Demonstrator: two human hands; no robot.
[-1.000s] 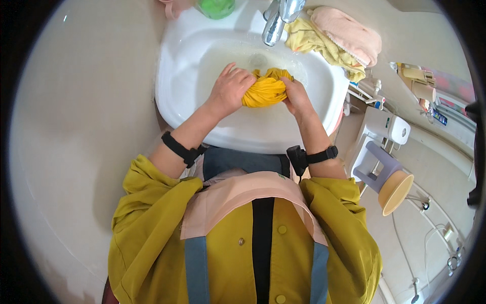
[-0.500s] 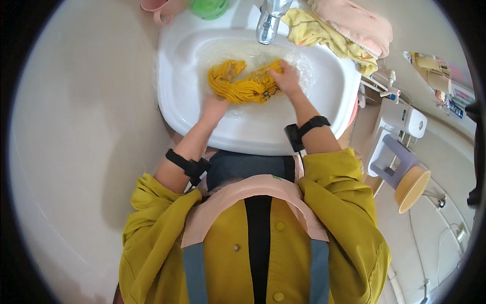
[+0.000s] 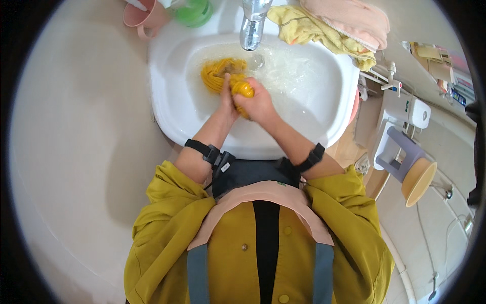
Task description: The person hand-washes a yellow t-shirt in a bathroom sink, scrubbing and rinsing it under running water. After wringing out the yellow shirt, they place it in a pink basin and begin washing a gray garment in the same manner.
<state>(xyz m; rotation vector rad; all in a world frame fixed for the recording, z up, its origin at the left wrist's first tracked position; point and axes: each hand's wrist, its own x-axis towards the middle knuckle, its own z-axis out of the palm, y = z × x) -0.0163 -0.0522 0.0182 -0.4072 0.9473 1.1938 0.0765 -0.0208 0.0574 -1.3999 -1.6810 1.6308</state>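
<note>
Cloth (image 3: pixel 215 75), one deep-yellow piece, lay bunched in one white sink (image 3: pixel 344 111), left of a single round drain (image 3: pixel 257 62), with rippled water (image 3: pixel 291 71) spread to the right. I counted two towels at the back right corner: one yellow towel (image 3: pixel 298 28) and one pink towel (image 3: pixel 354 20), the pink partly over the yellow. One silver faucet (image 3: pixel 251 30) reached over the back edge, and near the back left corner I saw one pink mug (image 3: pixel 147 17) and one green container (image 3: pixel 195 12).

Two bare hands met on the cloth, just in front of the drain. The right hand (image 3: pixel 259 101) was curled tightly around a twisted part of it, a rounded yellow bulge poking out beside the thumb. The left hand (image 3: pixel 229 99) stood on edge against that same twisted part, pointing toward the back of the sink; some of its fingers were hidden, so I couldn't tell how firmly they gripped. Both forearms slanted inward from rolled mustard sleeves, the right one at the steeper lean, and each wore one black strap, two in all.
</note>
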